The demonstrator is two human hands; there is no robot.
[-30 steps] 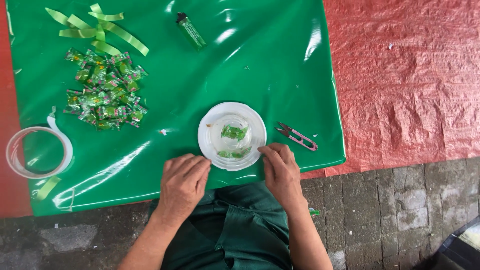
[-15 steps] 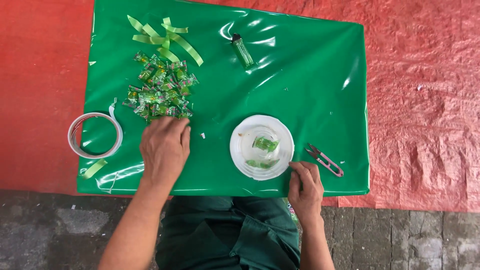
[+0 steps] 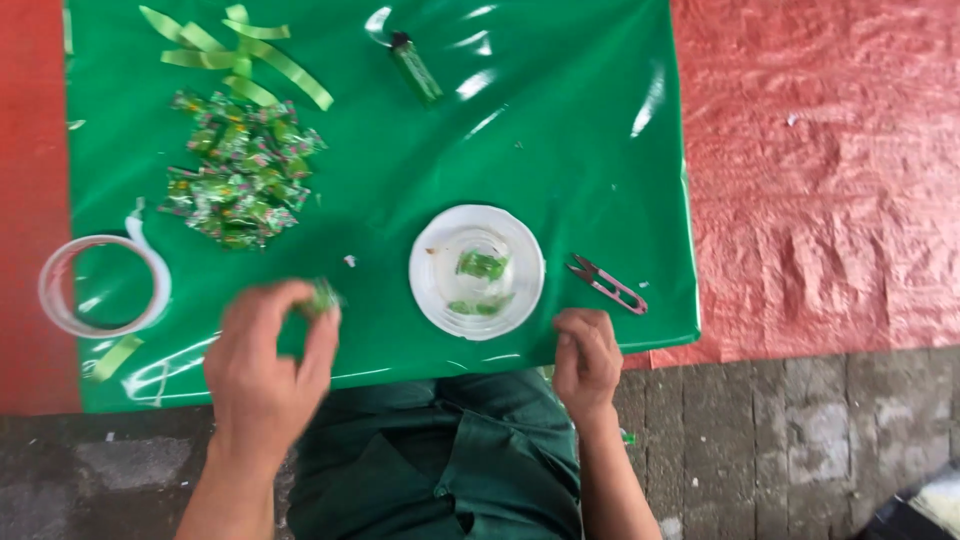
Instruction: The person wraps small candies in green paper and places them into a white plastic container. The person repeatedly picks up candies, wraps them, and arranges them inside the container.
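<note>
Tape roll at far left, nine o'clock on the green sheet. Candy pile at eleven o'clock, ribbon strips above it. Left hand, blurred, grip closed on one green candy at seven o'clock. White plate at centre, two candies on it. Right hand at five o'clock, fingers curled on the sheet edge, holding nothing. Snips just right of plate. Lighter at twelve o'clock.
</note>
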